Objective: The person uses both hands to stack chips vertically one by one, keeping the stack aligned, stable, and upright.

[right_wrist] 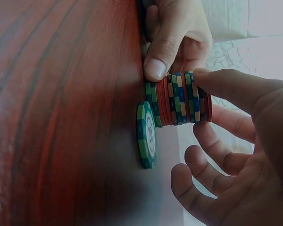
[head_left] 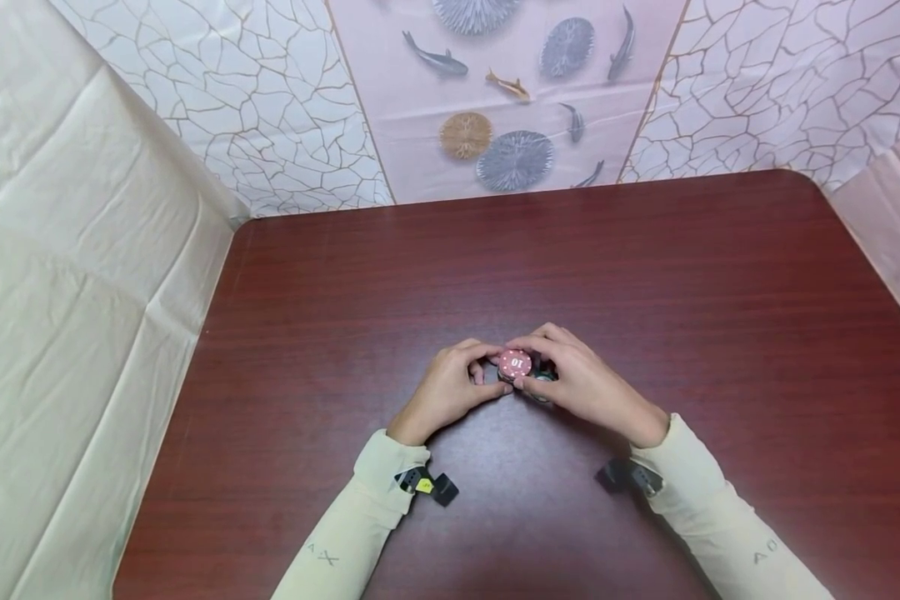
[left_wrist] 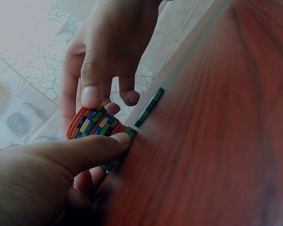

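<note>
A stack of poker chips (head_left: 515, 364) stands on the table, a red chip marked 10 on top. Striped red, green, blue and tan edges of the stack (right_wrist: 179, 101) show in the right wrist view. My left hand (head_left: 444, 387) pinches the lower part between thumb and fingers, the thumb (left_wrist: 96, 149) on the bottom chips. Near the top, my right hand (head_left: 588, 387) grips the stack with thumb and index finger, its other fingers loosely bent. One loose green chip (right_wrist: 146, 134) lies flat beside the stack, partly under the right hand in the head view.
The dark red wooden table (head_left: 330, 308) extends around both hands. Behind it hangs a patterned cloth (head_left: 495, 108) with fish and round shapes, and a pale cloth (head_left: 75, 275) covers the left side. Each wrist wears a small black device, one on the left sleeve (head_left: 371, 492).
</note>
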A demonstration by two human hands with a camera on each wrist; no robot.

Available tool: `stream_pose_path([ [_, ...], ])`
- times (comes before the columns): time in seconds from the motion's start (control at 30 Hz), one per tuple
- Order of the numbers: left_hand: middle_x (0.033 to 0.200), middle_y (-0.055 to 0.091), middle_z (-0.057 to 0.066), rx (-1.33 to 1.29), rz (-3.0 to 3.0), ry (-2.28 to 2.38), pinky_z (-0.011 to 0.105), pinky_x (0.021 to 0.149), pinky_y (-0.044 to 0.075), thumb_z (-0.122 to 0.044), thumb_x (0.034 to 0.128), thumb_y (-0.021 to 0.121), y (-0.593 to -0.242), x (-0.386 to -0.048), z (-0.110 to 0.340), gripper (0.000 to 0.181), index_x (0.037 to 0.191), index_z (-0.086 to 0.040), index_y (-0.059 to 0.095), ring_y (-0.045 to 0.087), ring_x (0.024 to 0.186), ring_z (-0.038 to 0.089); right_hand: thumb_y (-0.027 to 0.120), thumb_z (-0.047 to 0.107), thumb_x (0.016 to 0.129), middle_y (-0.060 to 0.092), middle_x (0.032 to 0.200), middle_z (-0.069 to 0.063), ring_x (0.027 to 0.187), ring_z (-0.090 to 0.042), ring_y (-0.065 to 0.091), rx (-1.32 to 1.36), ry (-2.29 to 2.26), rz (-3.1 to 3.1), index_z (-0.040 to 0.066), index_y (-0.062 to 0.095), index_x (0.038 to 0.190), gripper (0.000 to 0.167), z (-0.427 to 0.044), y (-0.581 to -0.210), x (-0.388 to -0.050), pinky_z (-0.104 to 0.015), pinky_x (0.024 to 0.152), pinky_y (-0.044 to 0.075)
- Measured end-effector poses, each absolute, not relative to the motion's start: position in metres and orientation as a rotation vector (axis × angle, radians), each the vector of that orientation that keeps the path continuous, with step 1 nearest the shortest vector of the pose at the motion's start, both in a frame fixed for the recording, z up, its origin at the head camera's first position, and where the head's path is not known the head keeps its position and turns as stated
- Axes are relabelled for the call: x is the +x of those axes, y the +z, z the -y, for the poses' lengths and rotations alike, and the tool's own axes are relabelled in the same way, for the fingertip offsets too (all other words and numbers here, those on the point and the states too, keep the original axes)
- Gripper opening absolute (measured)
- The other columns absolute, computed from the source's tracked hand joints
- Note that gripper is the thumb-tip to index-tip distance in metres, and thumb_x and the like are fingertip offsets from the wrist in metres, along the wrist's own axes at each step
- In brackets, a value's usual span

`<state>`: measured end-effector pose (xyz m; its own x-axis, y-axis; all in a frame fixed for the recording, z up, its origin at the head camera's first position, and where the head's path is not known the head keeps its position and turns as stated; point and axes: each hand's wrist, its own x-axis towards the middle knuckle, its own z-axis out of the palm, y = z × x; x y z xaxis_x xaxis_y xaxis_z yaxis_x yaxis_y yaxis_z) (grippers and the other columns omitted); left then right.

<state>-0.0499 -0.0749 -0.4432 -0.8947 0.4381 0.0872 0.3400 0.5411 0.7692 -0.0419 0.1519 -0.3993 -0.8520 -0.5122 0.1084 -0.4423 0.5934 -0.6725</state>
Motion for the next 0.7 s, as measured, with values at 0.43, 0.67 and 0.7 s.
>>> stream_pose_path([
  [0.43, 0.105, 0.070, -0.001, 0.674, -2.664, 1.297, 0.022, 0.066, 0.049, -0.023, 0.0834, 0.092, -0.444, -0.050, 0.075, 0.048, 0.126, -0.009, 0.075, 0.058, 0.070, 0.003, 0.085, 0.013, 0.091, 0.062, 0.113, -0.011, 0.097, -0.028, 0.054, -0.728, -1.155, -2.732, 0.005, 0.064, 0.140, 0.054, -0.170, -0.392, -0.036, -0.039, 0.082, 0.045],
  [0.67, 0.100, 0.069, -0.003, 0.658, -2.679, 1.260, 0.023, 0.068, 0.048, -0.026, 0.0831, 0.093, -0.444, -0.050, 0.075, 0.049, 0.127, -0.011, 0.076, 0.058, 0.069, 0.002, 0.084, 0.014, 0.091, 0.063, 0.114, -0.011, 0.103, -0.028, 0.055, -0.616, -1.164, -2.725, 0.006, 0.067, 0.137, 0.050, -0.181, -0.398, -0.029, -0.043, 0.088, 0.043],
  [0.7, 0.100, 0.068, -0.003, 0.653, -2.680, 1.255, 0.023, 0.068, 0.048, -0.026, 0.0832, 0.092, -0.444, -0.050, 0.074, 0.049, 0.127, -0.012, 0.076, 0.058, 0.069, 0.002, 0.084, 0.014, 0.091, 0.063, 0.116, -0.011, 0.105, -0.028, 0.054, -0.610, -1.159, -2.718, 0.006, 0.067, 0.137, 0.050, -0.182, -0.399, -0.028, -0.044, 0.089, 0.043],
])
